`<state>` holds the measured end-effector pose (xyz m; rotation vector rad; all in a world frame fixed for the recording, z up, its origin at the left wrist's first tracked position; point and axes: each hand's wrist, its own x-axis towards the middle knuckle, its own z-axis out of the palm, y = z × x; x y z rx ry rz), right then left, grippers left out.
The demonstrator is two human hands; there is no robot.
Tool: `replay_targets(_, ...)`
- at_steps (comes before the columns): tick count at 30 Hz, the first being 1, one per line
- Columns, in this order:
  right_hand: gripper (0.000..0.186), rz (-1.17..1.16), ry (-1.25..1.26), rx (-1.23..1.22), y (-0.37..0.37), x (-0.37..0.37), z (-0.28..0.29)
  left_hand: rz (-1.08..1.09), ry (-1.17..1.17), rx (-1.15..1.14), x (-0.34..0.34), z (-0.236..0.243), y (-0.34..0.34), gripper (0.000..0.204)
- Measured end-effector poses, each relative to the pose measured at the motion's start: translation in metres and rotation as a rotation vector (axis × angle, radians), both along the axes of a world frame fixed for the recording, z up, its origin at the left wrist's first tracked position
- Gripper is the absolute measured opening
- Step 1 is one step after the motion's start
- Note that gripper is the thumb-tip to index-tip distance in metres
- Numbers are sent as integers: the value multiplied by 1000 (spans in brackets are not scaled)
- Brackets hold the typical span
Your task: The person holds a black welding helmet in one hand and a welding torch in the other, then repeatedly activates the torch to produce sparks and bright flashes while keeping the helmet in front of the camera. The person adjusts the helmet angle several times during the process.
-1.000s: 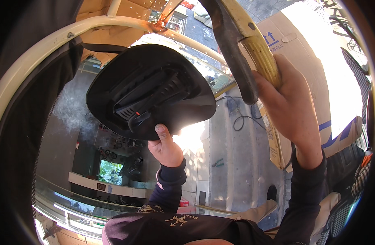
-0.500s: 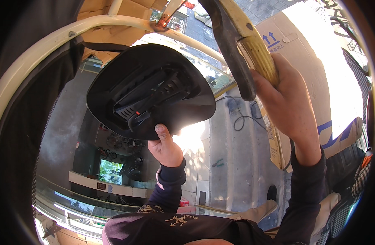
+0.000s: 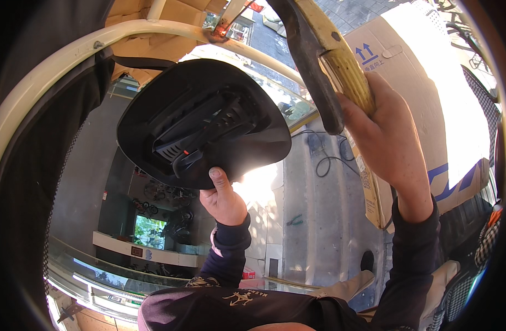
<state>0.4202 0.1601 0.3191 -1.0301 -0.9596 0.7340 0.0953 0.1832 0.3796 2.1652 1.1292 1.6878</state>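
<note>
My left hand (image 3: pixel 225 201) holds a black welding mask (image 3: pixel 209 124) by its lower edge, thumb on the near side. The mask's inner straps and a small orange-red part face me. Closed around the yellow handle of a welding electrode holder (image 3: pixel 346 71) is my right hand (image 3: pixel 382 127). The holder's long black lever lies beside the handle, and its upper end runs out of the picture. Beyond the mask curves a cream metal tube frame (image 3: pixel 165 27). On it a scorched brown joint (image 3: pixel 214 36) has a small red glowing spot.
A big cardboard box (image 3: pixel 413 105) stands to the right, partly in bright sun. A black cable (image 3: pixel 322 165) and green-handled pliers (image 3: pixel 295 220) lie on the grey floor. Black fabric (image 3: pixel 32 193) hangs from the frame at left. Glass panels and bicycles appear below left.
The spot on the scorched joint glows brighter red now than before. Both hands, the mask and the electrode holder stay almost exactly where they were.
</note>
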Motion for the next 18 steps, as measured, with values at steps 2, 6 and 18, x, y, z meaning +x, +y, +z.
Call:
replay_targets(2,39,-12,-33,5,-1,-1,1,8,-4,0,0,0,0,42)
replay_targets(6,44,-10,-11,4,2,0,-1,3,0,0,0,1,0,42)
replay_targets(18,43,-14,1,9,3,-2,-2,-5,-9,-2,3,1,-1,43)
